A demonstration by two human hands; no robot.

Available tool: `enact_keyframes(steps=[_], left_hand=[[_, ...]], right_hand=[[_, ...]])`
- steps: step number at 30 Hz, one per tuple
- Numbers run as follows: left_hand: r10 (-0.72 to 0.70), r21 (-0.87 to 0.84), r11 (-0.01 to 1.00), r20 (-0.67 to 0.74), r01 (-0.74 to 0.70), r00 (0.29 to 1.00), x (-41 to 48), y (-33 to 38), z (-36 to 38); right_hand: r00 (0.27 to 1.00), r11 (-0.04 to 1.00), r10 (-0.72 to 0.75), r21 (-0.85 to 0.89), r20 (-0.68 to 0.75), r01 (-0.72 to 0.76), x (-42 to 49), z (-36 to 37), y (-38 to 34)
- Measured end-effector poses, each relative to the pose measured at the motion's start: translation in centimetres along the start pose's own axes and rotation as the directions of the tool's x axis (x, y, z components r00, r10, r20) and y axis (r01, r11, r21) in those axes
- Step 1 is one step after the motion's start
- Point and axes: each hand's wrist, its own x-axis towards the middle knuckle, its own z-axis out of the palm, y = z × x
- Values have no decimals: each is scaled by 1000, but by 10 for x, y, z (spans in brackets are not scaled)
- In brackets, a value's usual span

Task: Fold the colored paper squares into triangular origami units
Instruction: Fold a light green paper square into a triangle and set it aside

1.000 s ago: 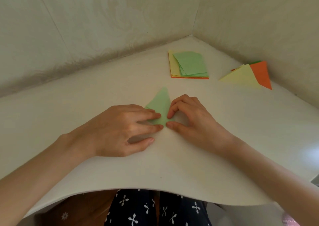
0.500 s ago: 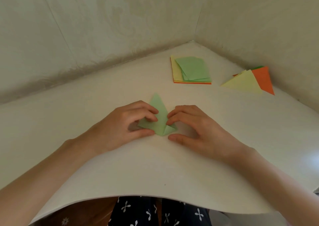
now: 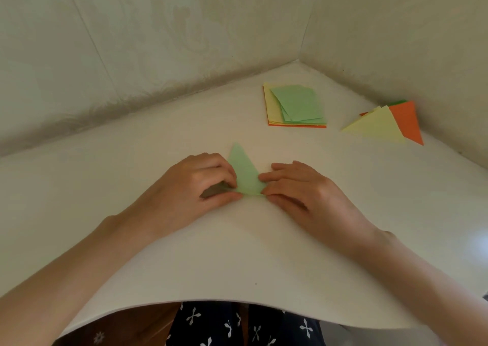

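Green paper triangle (image 3: 247,174) sits pinched between curled left hand (image 3: 190,187) and right hand (image 3: 303,190).

The left hand (image 3: 190,190) covers the left corner of the green folded paper (image 3: 246,172) and the right hand (image 3: 301,190) covers its right corner; the layer count at the near edge cannot be determined. In the stack of squares (image 3: 298,105) the orange sheets show only as a thin edge, and behind the orange triangle (image 3: 405,120) a green piece (image 3: 399,102) shows only as a sliver. Both forearms are cut off at the lower corners.
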Motion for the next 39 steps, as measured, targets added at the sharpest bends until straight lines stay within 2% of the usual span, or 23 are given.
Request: enact_keyframes(steps=[5, 9, 13, 17, 24, 26, 28, 30, 33, 35, 39], left_hand=[[-133, -81, 988, -31, 131, 991, 5, -3, 0], [-279, -145, 951, -18, 274, 960, 10, -3, 3], [-368, -116, 924, -16, 364, 930, 14, 0, 8], [-423, -102, 903, -56, 417, 904, 17, 5, 10], [-410, -3, 911, -114, 413, 905, 15, 3, 13], [-388, -2, 921, -107, 390, 916, 12, 2, 12], [-304, -28, 953, -88, 303, 949, 9, 2, 9], [-156, -15, 988, -73, 156, 985, 8, 3, 7], [122, 151, 981, 16, -123, 992, 2, 1, 6], [195, 224, 952, 79, -208, 978, -4, 0, 1], [175, 257, 944, 140, -206, 975, -9, 5, -6]], right_hand=[[983, 969, 175, 168, 62, -183, 5, -4, 0], [949, 924, 291, 224, 120, -311, 9, -9, -4], [896, 871, 418, 215, 149, -442, 16, -6, -11], [931, 931, 364, 10, -23, -364, 14, 10, -13], [936, 932, 349, -86, -34, -351, 13, 13, -10], [942, 936, 336, -108, -12, -336, 12, 14, -9], [947, 942, 321, -107, -2, -319, 12, 14, -8], [945, 942, 326, -93, 13, -324, 11, 14, -8], [953, 951, 303, -63, -12, -304, 12, 13, -7], [978, 976, 198, -76, -61, -202, 11, 11, -6], [991, 945, -128, -311, -50, 107, 6, 10, -3]])
